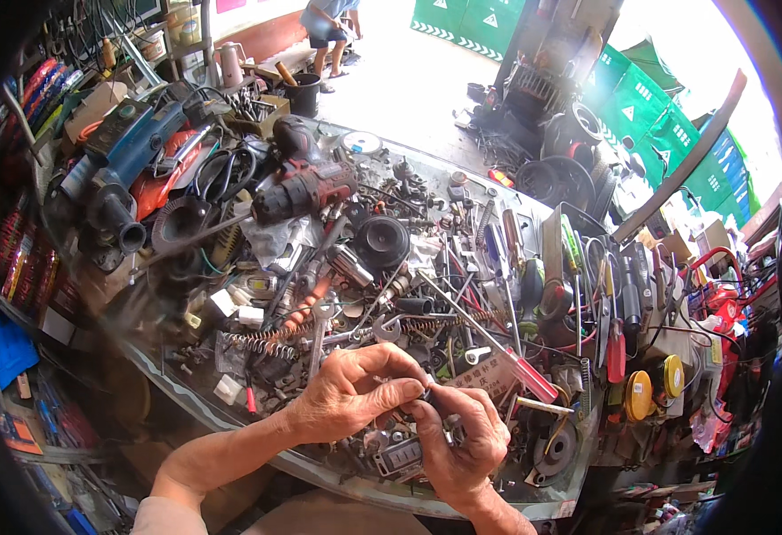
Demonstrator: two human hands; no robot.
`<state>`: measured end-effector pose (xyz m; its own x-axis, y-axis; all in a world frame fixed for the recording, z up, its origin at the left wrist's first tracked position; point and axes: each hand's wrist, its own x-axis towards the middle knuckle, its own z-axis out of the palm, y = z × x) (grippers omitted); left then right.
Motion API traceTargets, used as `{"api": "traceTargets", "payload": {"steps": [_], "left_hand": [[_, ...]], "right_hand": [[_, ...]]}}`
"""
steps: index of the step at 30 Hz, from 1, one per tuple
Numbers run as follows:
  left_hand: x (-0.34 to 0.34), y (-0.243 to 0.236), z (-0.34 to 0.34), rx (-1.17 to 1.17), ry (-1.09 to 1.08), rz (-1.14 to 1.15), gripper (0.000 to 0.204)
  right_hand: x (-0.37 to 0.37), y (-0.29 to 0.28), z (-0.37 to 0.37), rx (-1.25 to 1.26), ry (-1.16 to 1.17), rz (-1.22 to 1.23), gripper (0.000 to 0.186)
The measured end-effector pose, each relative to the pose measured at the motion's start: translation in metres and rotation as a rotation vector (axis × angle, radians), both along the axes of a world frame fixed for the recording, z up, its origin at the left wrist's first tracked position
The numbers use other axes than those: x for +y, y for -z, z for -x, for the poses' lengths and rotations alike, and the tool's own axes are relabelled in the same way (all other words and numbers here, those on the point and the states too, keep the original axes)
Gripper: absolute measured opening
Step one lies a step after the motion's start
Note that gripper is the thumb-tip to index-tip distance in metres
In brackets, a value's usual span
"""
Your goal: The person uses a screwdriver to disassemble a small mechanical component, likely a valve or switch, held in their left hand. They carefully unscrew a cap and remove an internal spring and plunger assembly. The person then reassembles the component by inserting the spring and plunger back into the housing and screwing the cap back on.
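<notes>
Both hands at the desk near edge: left hand and right hand pinch one small dark part between fingertips. Clutter crowds in close: red-handled screwdriver, coil spring, wrench; red drill well behind.

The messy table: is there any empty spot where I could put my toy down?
Hardly. The table is packed from the blue power tool and red drill to the two yellow tins. Only thin bare strips show: along the front rim below the left hand and right hand, and the left edge under the coil spring.
</notes>
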<state>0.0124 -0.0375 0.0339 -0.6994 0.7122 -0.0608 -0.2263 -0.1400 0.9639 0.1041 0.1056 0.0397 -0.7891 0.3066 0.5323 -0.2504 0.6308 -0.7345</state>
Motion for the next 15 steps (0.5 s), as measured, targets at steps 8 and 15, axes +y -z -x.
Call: {"api": "traceTargets", "payload": {"steps": [8, 15], "left_hand": [[0.005, -0.002, 0.005, 0.302, -0.041, -0.003, 0.017], [0.044, -0.043, 0.019, 0.736, 0.037, 0.048, 0.016]], "right_hand": [[0.008, 0.005, 0.001, 0.098, -0.028, -0.169, 0.028], [0.03, -0.018, 0.001, 0.144, 0.133, 0.151, 0.022]]}}
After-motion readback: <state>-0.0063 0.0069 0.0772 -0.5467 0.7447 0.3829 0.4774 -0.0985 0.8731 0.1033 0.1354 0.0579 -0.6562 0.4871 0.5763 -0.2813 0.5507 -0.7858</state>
